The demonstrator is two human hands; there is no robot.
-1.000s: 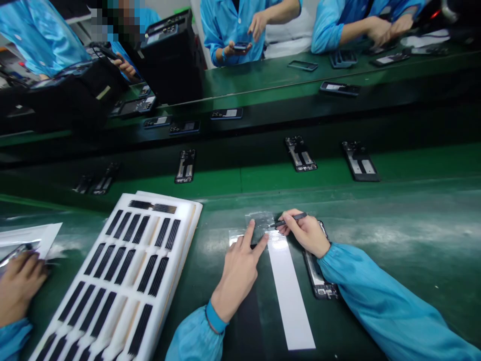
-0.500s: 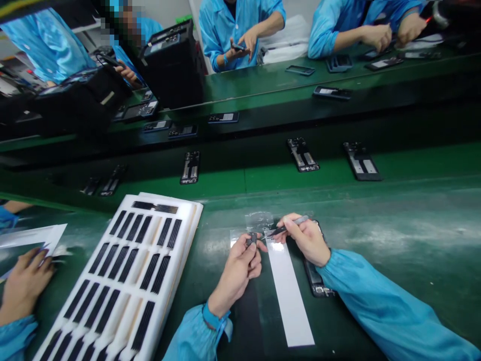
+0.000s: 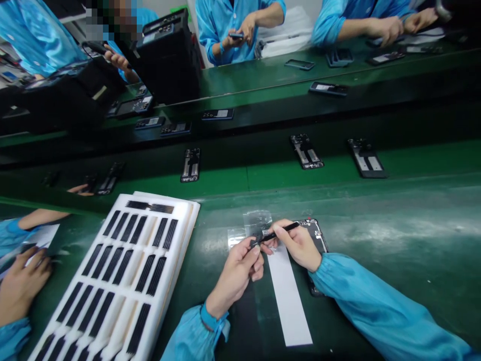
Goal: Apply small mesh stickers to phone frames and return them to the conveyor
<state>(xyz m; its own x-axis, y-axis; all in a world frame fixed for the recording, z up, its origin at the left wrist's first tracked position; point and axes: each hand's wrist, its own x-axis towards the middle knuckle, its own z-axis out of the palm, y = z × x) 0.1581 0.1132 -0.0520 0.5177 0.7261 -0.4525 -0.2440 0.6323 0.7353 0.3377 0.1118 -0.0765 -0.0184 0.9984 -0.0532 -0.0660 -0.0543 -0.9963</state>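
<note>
- My left hand (image 3: 240,268) pinches a small dark piece (image 3: 256,241) between thumb and fingertips, just below the clear plastic film (image 3: 257,217) on the bench.
- My right hand (image 3: 299,248) grips slim black tweezers (image 3: 288,228), their tips by that piece; whether the tips are closed on it, I cannot tell.
- By my judgement I am mid-step: the piece is in my fingers, not yet on the black phone frame (image 3: 317,231) partly under my right forearm. What remains beyond that, I cannot tell.
- Beneath my right fingers runs a long white paper strip (image 3: 290,311), lying on the green workbench (image 3: 391,260).
- To my left, a white foam tray (image 3: 183,228) holds bundled thin black strips (image 3: 141,318) in rows of slots; some compartments show only white and tan.
- Beyond, phone frames with silvery panels (image 3: 366,159) lie on the green line.
- Farther off, a black upright bin (image 3: 171,75) has phone-like parts at its top; its lower contents are hidden.
</note>
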